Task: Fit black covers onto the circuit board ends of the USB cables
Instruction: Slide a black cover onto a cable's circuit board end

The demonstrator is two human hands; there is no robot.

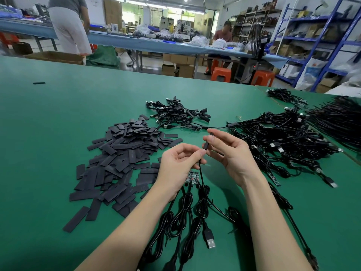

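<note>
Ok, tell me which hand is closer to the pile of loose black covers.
Left. The left hand hovers right beside the near edge of the pile of black covers, pinching a cable. The right hand is farther off, on the far side of the left hand, gripping the black cover.

Single head-worn wide-angle view, looking forward and down across the green table (58, 114). It is sitting close over the left hand (175, 165) and right hand (232, 153), meeting mid-frame. Workshop benches and shelving are filling the background beyond the grip.
</note>
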